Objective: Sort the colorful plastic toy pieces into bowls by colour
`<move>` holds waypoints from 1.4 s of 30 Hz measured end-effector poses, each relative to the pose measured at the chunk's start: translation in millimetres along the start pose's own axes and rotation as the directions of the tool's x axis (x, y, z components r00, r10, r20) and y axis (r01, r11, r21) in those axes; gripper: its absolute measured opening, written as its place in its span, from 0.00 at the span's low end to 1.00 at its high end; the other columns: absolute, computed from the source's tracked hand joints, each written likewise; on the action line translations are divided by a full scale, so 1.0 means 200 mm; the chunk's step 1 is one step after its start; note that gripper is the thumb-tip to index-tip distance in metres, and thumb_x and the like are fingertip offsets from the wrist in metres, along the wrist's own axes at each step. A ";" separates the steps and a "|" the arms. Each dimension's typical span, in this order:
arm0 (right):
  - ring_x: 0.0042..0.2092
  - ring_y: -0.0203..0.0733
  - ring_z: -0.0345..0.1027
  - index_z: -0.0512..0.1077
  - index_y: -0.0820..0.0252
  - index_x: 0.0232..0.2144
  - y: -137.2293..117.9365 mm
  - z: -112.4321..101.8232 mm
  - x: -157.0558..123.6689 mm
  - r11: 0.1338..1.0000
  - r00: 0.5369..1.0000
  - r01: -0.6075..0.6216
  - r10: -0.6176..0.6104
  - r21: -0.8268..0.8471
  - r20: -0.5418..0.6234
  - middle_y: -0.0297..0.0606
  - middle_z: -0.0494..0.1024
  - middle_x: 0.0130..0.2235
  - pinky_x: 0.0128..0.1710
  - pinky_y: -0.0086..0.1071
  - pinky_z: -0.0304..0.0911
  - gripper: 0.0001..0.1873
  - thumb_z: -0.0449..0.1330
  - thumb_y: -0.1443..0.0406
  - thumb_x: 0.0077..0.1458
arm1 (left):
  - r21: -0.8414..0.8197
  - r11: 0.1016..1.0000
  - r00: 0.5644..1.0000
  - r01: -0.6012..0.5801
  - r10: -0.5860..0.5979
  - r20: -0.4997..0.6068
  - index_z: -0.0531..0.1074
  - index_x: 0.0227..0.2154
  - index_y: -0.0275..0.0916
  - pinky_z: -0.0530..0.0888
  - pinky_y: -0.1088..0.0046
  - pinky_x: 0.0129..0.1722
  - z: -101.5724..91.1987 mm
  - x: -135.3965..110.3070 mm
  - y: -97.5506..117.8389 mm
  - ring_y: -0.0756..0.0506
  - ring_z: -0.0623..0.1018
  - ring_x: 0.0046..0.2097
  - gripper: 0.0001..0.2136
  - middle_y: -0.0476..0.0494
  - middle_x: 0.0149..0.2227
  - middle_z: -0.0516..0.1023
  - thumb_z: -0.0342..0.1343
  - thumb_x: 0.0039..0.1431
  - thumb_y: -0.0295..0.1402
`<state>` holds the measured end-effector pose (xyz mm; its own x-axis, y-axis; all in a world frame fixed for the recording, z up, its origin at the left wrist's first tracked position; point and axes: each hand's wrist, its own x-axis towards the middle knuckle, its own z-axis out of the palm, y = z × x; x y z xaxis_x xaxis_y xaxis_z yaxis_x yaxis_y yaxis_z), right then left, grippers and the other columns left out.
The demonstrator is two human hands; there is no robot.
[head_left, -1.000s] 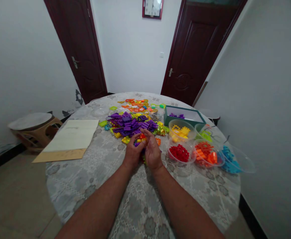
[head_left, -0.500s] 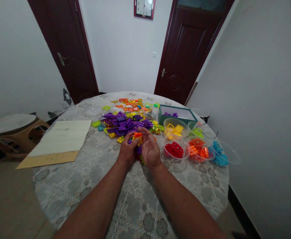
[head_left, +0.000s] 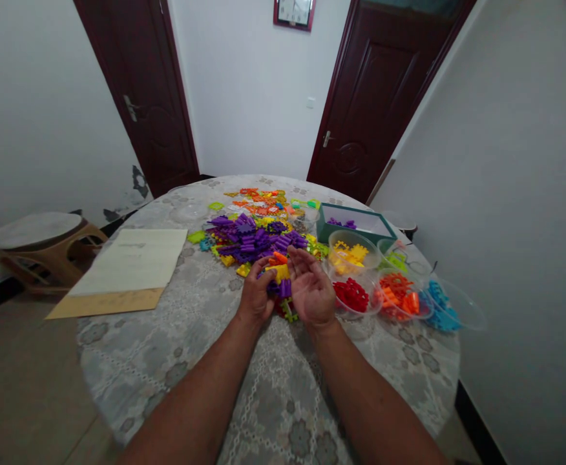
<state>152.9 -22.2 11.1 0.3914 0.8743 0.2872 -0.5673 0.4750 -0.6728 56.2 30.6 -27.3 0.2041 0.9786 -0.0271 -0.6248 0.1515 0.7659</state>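
Note:
My left hand [head_left: 257,294] is closed on a cluster of joined plastic building pieces [head_left: 278,274], orange at the top, yellow in the middle and purple below. Just to the right, my right hand [head_left: 313,290] is open, palm turned toward the cluster, its fingers stretched out and nearly together. Whether its fingertips touch the cluster I cannot tell. Below the cluster, some green and red pieces [head_left: 289,311] show on the cloth between my wrists. Beyond my hands lies a heap of purple pieces [head_left: 249,240], with yellow ones along its near edge.
Clear bowls on the right hold yellow pieces [head_left: 349,257], red pieces [head_left: 351,294], orange pieces [head_left: 398,294] and blue pieces [head_left: 440,307]. Behind them stands a green-rimmed box [head_left: 380,237]. Orange pieces [head_left: 262,203] spread at the back. Paper [head_left: 130,261] lies left; a wooden stool [head_left: 45,261] stands beyond.
My right hand has opened and moved away from the cluster to the right, so more of its yellow and purple parts show. The whole view has shifted slightly.

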 end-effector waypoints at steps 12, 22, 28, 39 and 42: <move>0.55 0.54 0.71 0.80 0.52 0.51 0.01 -0.03 -0.12 0.408 0.927 0.364 -0.246 -0.838 0.283 0.44 0.80 0.51 0.63 0.54 0.63 0.15 0.64 0.61 0.63 | -0.235 0.970 0.998 0.056 -0.054 0.014 0.73 0.48 0.44 0.77 0.70 0.38 -0.07 0.04 0.09 0.48 0.80 0.37 0.22 0.50 0.39 0.80 0.68 0.49 0.35; 0.49 0.52 0.75 0.70 0.54 0.63 0.14 -0.06 -0.13 0.150 0.908 0.414 -0.144 -0.898 0.395 0.47 0.79 0.51 0.51 0.47 0.72 0.24 0.60 0.65 0.65 | -0.262 0.962 0.997 0.078 -0.083 -0.008 0.75 0.45 0.44 0.77 0.71 0.43 -0.10 0.10 0.10 0.48 0.80 0.39 0.20 0.51 0.40 0.81 0.70 0.48 0.32; 0.51 0.51 0.72 0.72 0.56 0.60 0.11 -0.03 -0.13 0.160 0.908 0.412 -0.152 -0.897 0.390 0.47 0.77 0.50 0.54 0.46 0.72 0.24 0.59 0.67 0.63 | -0.239 0.966 0.995 0.099 -0.104 -0.008 0.77 0.42 0.43 0.78 0.73 0.43 -0.09 0.10 0.09 0.49 0.81 0.39 0.19 0.51 0.39 0.82 0.72 0.45 0.29; 0.50 0.49 0.71 0.76 0.58 0.56 0.07 0.02 -0.12 0.237 0.932 0.357 -0.152 -0.904 0.329 0.45 0.75 0.48 0.56 0.44 0.71 0.25 0.56 0.70 0.58 | -0.336 0.925 0.979 0.177 -0.202 -0.041 0.77 0.37 0.40 0.81 0.74 0.36 -0.07 0.11 0.08 0.48 0.82 0.36 0.16 0.49 0.37 0.82 0.68 0.43 0.22; 0.50 0.48 0.73 0.79 0.56 0.52 0.02 0.04 -0.12 0.393 0.958 0.285 -0.135 -0.874 0.251 0.42 0.78 0.47 0.55 0.44 0.71 0.22 0.56 0.69 0.57 | -0.371 0.908 0.975 0.196 -0.222 -0.026 0.76 0.37 0.41 0.82 0.74 0.35 -0.07 0.10 0.10 0.48 0.82 0.35 0.16 0.49 0.36 0.82 0.67 0.44 0.22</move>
<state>135.9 -40.1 7.4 0.2695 0.7990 0.5375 0.5221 0.3477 -0.7788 36.9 55.7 -21.3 0.3176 0.9240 -0.2130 -0.8065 0.3814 0.4519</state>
